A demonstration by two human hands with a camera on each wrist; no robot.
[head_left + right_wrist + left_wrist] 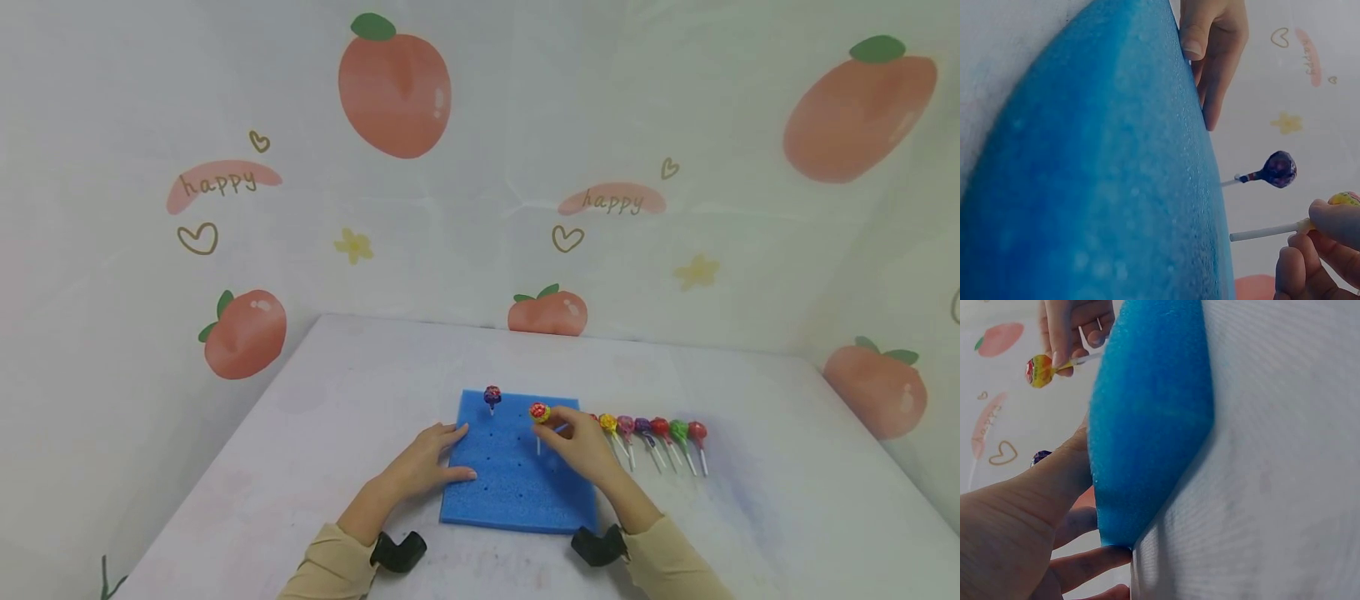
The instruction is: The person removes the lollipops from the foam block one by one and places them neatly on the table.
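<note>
A blue foam board [502,500] with small holes lies flat on the table. My right hand [582,447] pinches a yellow and red lollipop [539,412] just below its wrapped head. Its white stick points down, the tip right at the board's surface in the right wrist view. My left hand [426,461] rests on the board's left edge, thumb and fingers spread over the top. A dark purple lollipop [492,396] stands upright in the board near its back left corner; it also shows in the right wrist view [1279,169].
A row of several wrapped lollipops lies right of the board, among them a yellow one [608,423], a green one [679,430] and a red one [697,432]. Behind the white table [315,400] hangs a fruit-printed cloth [480,233].
</note>
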